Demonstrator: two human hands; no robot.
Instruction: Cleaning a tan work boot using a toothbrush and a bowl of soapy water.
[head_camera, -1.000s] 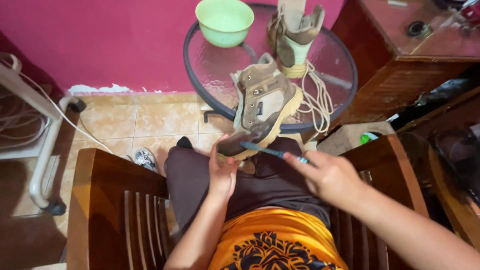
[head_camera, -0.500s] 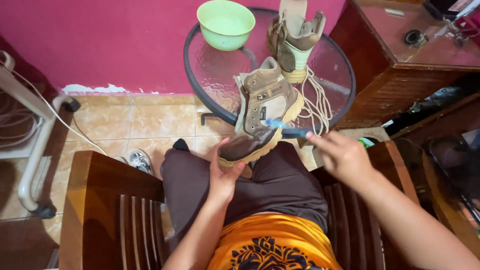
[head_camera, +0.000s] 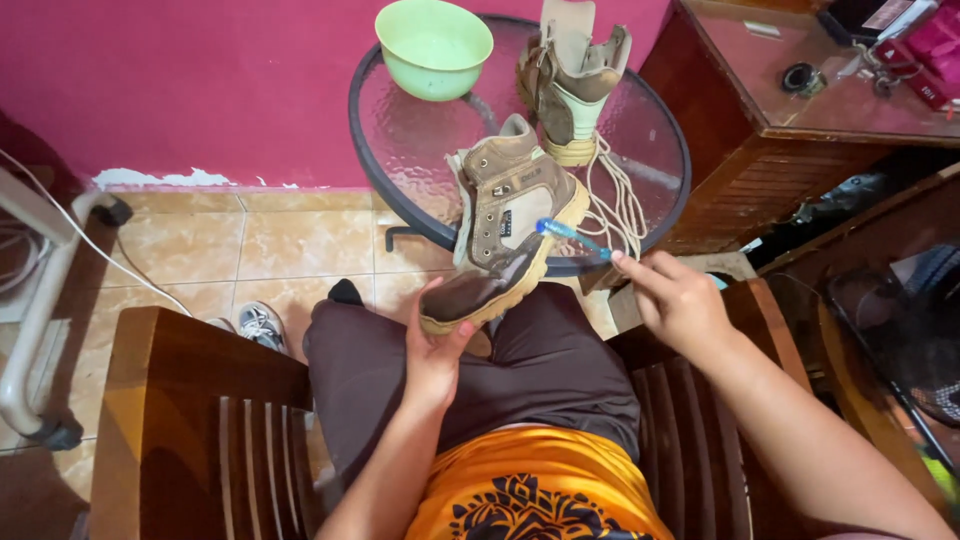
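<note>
Your left hand (head_camera: 437, 350) cups the toe of the brown boot (head_camera: 505, 235) from below, fingers closed on its sole, boot tilted up over your lap. Right hand (head_camera: 680, 300) pinches the blue toothbrush (head_camera: 570, 236), head at the boot's side, probably touching. Risk: toe-only hold is weak, so hard brushing could twist the boot loose toward the glass table (head_camera: 420, 150)
</note>
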